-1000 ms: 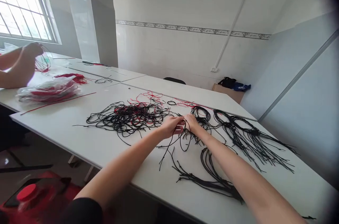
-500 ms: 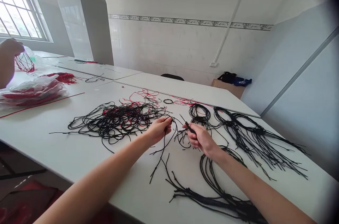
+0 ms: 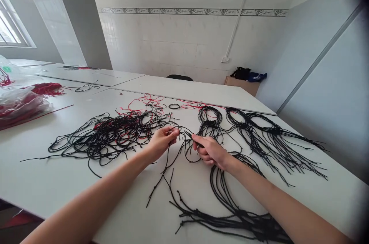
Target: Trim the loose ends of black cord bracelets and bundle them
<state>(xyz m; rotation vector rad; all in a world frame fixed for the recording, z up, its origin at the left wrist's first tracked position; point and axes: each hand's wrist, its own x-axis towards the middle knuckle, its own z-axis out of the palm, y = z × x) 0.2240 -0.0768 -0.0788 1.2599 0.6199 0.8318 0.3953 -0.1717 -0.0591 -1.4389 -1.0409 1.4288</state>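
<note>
Pinched between the fingertips of my left hand (image 3: 163, 141) is a thin black cord (image 3: 168, 159), whose ends hang down over the white table. My right hand (image 3: 210, 151) is wrapped round a slim dark tool (image 3: 188, 135), perhaps small scissors; its narrow tip points left toward the cord, close to my left fingertips. Left of my left hand lies a tangled pile of black cords (image 3: 115, 132) with some red ones in it. Tied black bundles with loops (image 3: 210, 121) lie beyond my right hand, and another bundle (image 3: 230, 217) lies nearer me.
A plastic bag with red cords (image 3: 23, 103) stands at the far left. A small black ring (image 3: 174, 106) and loose red cords (image 3: 151, 98) lie behind the pile. Behind the tables (image 3: 201, 89) are a chair back (image 3: 180, 77) and a cardboard box (image 3: 242, 85).
The view has turned right, and another person's hand at the left is out of frame. The tool in my right hand has come closer to my left fingertips and is held lower.
</note>
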